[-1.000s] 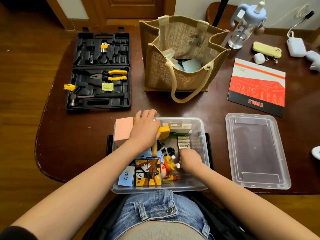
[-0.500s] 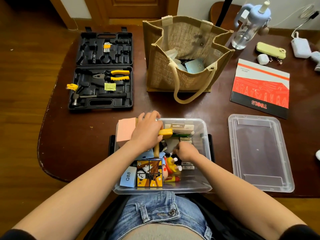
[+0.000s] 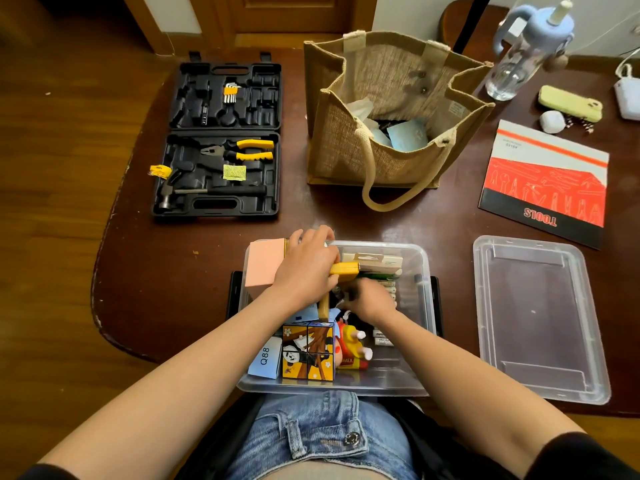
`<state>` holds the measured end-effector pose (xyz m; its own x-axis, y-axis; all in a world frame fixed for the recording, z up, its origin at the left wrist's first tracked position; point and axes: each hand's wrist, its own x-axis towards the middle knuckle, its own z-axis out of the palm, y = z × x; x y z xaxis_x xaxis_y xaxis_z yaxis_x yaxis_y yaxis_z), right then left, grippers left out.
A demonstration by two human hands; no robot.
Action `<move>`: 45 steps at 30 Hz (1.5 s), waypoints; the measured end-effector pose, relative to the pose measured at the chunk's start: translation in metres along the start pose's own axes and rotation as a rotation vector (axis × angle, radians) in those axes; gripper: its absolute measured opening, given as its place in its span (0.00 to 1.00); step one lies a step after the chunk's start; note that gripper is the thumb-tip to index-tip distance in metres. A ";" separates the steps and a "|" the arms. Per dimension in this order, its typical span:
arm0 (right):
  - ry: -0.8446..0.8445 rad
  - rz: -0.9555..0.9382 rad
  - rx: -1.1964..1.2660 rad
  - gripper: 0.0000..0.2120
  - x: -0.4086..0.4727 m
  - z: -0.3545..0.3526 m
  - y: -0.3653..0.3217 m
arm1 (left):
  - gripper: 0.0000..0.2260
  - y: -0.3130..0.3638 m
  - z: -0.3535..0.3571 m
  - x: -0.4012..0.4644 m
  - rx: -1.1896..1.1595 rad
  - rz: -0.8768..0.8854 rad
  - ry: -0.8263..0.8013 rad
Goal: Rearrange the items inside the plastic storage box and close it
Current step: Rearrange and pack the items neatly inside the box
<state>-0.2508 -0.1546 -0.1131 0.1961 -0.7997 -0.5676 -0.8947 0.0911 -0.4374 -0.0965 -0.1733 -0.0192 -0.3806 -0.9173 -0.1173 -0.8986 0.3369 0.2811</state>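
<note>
Fingers of the left hand curl over a yellow tool at the upper left of the plastic storage box, holding it. What the fingers of the right hand hold cannot be told; they are tucked low among the contents at mid-box. The box sits at the lower centre of the frame on the tabletop, with a picture cube and red figurine nearer the viewer. Sorting looks unfinished. Next, the items probably need settling flat below the rim before the clear lid, lying to the right, can go on.
</note>
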 end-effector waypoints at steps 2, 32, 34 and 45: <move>-0.008 0.018 -0.034 0.10 0.002 -0.001 -0.003 | 0.10 0.000 0.000 0.000 0.003 -0.003 -0.002; -0.152 0.088 -0.679 0.05 -0.054 -0.057 -0.003 | 0.10 -0.002 0.004 0.000 0.006 -0.010 -0.001; -0.176 0.096 -0.680 0.07 -0.060 -0.051 -0.002 | 0.09 -0.001 0.004 0.000 0.004 -0.007 -0.006; -0.270 0.104 -0.715 0.15 -0.066 -0.005 0.010 | 0.10 -0.001 0.004 0.001 0.025 0.002 0.003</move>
<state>-0.2751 -0.1035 -0.0765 0.1054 -0.6274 -0.7715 -0.9377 -0.3210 0.1330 -0.0970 -0.1734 -0.0234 -0.3815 -0.9173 -0.1142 -0.9033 0.3436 0.2570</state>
